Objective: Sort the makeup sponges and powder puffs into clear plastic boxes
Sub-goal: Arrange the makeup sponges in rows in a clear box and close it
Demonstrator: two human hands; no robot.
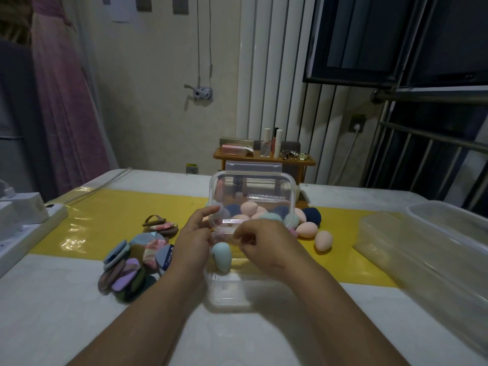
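Hands, left (194,240) and right (264,245), hold clear lid (250,191) upright over box (227,294)

The white table (79,326) with a yellow strip (105,207) is littered with powder puffs (132,265), egg sponges (323,240), clear boxes (422,247) and a power strip (23,225).

The room reads dim and flat to me, with a grey-green cast. The window (356,35) at far right is dark, and the light falls from above, indoors. White glare patches sit on the glossy yellow strip (87,228) at near left, and reflections streak the clear lid (250,191). Soft shadows lie on the table (52,313) beneath both forearms. The fingers of the right hand (266,249) look slightly smeared. Wide-angle distortion bows the rails (435,143) at right and stretches the corners.
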